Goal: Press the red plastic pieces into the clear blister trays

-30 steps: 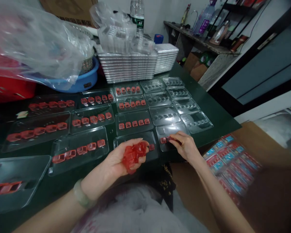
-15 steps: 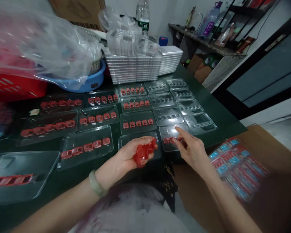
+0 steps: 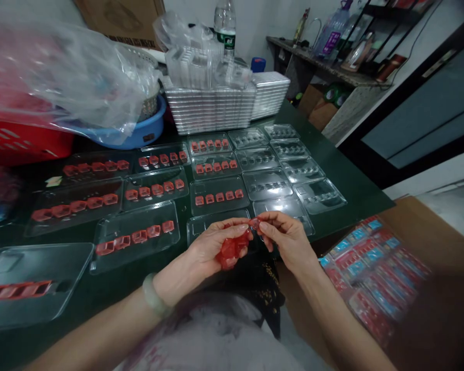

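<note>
Red, glossy, see-through pieces (image 3: 231,253), blocky in shape

Small workshop: stacked plastic trays (image 3: 211,111)

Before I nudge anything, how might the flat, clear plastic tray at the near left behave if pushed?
The tray likely feels light and slightly flexible, since its see-through plastic looks thin. It would probably slide rather than tip, lying flat on the dark green table. I cannot tell how firmly its red translucent pieces sit.
</note>
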Tool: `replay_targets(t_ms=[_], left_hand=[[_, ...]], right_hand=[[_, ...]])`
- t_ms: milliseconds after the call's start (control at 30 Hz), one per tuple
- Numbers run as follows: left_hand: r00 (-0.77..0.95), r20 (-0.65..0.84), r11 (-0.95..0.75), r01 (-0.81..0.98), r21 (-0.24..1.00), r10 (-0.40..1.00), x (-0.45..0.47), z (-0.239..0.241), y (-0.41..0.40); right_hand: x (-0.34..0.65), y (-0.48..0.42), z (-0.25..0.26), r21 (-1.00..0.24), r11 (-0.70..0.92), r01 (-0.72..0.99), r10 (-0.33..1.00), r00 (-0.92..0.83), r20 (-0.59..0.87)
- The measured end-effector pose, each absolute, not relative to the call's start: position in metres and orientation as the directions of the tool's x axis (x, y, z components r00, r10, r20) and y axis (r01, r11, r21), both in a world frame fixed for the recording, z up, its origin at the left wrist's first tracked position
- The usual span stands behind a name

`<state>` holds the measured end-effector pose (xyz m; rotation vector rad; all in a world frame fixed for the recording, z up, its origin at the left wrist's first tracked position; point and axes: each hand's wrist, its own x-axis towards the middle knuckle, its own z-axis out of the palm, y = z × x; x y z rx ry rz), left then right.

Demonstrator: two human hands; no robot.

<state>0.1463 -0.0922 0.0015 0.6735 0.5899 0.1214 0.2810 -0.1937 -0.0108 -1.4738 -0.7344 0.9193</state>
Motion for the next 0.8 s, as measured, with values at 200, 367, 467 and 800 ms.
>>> replay_targets(t_ms=[200,367,467,800], left_hand=[[0.792,-0.478,0.704,0.089,0.705,0.379,0.147,0.004,-0.092],[0.742,-0.500,0.607,0.159,0.779,0.448,0.147,0.007,-0.092],[0.727,-0.489,0.529,0.204,0.824,0.482,0.148,0.012,-0.093],[0.723,-0.437,0.371,0.262,0.891,0.536,0.151,0.012,-0.095]], right_hand=[[0.266,-0.195,-0.011,-0.985,-0.118,0.128,0.863,0.503,-0.038],[0.267,-0.195,-0.010,-0.969,-0.148,0.197,0.920,0.386,-0.062],[0.273,-0.193,-0.008,-0.976,-0.197,0.091,0.935,0.316,-0.159],[0.264,-0.188,-0.013,-0.980,-0.201,0.010,0.879,0.444,-0.176]])
